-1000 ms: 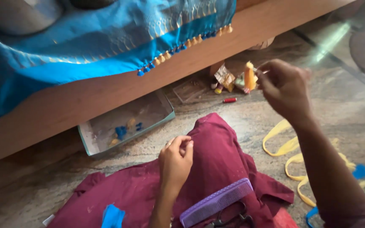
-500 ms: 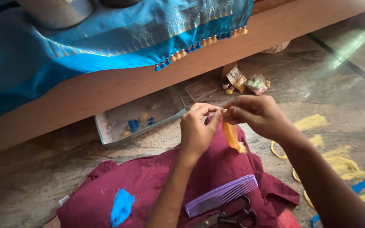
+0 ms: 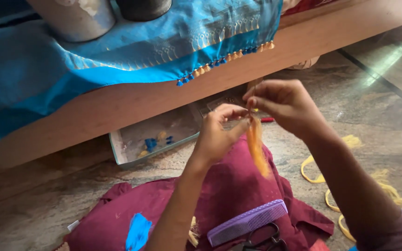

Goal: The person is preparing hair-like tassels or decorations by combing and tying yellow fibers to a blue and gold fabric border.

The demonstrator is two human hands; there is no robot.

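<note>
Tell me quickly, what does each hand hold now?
Left hand: closed, grip pinching the top of the orange thread bundle.
Right hand: closed, fingers pinching a thin thread above the same bundle.

**One camera, up on the head**

There is only one view. The camera sits on the person's head and looks down and a bit forward. It is close to the two hands (image 3: 252, 118), which are near the middle. Lower down is the maroon cloth (image 3: 229, 190) on the floor. Up top is the wooden bench edge (image 3: 117, 111).
</note>
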